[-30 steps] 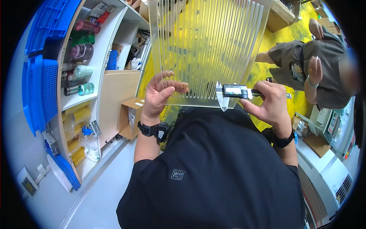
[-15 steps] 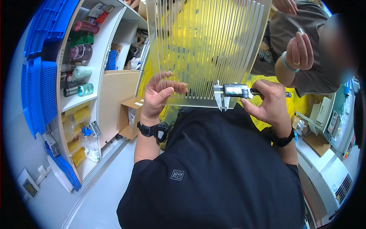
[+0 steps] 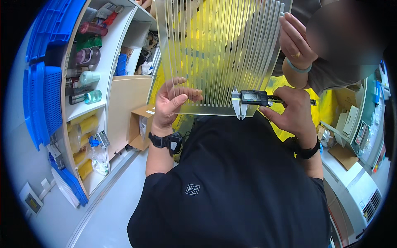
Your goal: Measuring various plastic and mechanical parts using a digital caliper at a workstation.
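Note:
A clear plastic plate (image 3: 219, 110) with several long parallel slots stands tilted in front of me. My left hand (image 3: 168, 101) grips its lower left edge, thumb in front and fingers seen through the plate. In my right hand (image 3: 294, 109) is a digital caliper (image 3: 254, 98), held by its bar with the thumb near the slide. The caliper's jaws lie at the plate's lower edge, near the right-hand slots; whether they touch it I cannot tell. At the plate's upper right, another person's hand (image 3: 298, 43) pinches a small pale piece against or close to a slot.
Yellow surface (image 3: 283, 89) lies beyond the plate. Shelves with bottles (image 3: 93, 97) and blue baskets (image 3: 51, 95) stand at left, with an open cardboard box (image 3: 139, 128) beside them. A white machine with a vent (image 3: 372, 204) is at lower right.
The other person's hand has moved left and up to the plate's upper right, and that person leans closer. The caliper has shifted slightly left. My left hand stays on the plate.

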Available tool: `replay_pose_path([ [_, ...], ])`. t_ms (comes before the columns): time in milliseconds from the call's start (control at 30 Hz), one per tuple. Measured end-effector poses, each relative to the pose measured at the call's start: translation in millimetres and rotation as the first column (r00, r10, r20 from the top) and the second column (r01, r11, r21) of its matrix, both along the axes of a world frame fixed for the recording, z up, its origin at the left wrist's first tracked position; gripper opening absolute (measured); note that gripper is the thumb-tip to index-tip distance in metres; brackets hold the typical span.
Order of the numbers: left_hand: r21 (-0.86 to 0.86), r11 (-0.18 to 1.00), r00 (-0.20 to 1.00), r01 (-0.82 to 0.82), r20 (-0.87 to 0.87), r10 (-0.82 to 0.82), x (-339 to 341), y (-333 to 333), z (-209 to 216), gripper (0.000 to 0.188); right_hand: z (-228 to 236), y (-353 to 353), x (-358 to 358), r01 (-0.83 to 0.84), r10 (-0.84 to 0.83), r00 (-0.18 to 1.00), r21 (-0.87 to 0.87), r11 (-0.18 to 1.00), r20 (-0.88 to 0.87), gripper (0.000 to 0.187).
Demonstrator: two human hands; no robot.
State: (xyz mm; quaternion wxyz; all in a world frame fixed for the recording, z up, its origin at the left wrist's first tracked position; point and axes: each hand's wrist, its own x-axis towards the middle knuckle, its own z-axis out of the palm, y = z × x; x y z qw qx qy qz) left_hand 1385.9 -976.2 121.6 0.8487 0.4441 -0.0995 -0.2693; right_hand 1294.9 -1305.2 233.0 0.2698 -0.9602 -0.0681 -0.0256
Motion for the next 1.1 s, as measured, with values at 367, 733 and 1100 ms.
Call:
replay_pose_path([
  [367, 0.023, 1.000, 1.000, -0.015, -0.009, 0.016, -1.7, 2.0, -1.9, 0.047, -1.6, 0.6, 7.5, -0.009, 0.009, 1.000, 0.014, 1.000, -0.014, 0.033],
  [733, 0.029, 1.000, 1.000, 0.005, -0.003, -0.005, -0.8, 1.5, -3.6, 0.047, -2.1, -0.1, 11.7, -0.006, 0.006, 0.999, 0.007, 1.000, -0.035, 0.035],
  [1100, 0.009, 1.000, 1.000, 0.014, -0.011, -0.014, 2.0, 2.4, -8.2, 0.047, -6.3, -7.1, 14.1, -0.014, 0.014, 0.999, 0.021, 1.000, -0.031, 0.037],
])
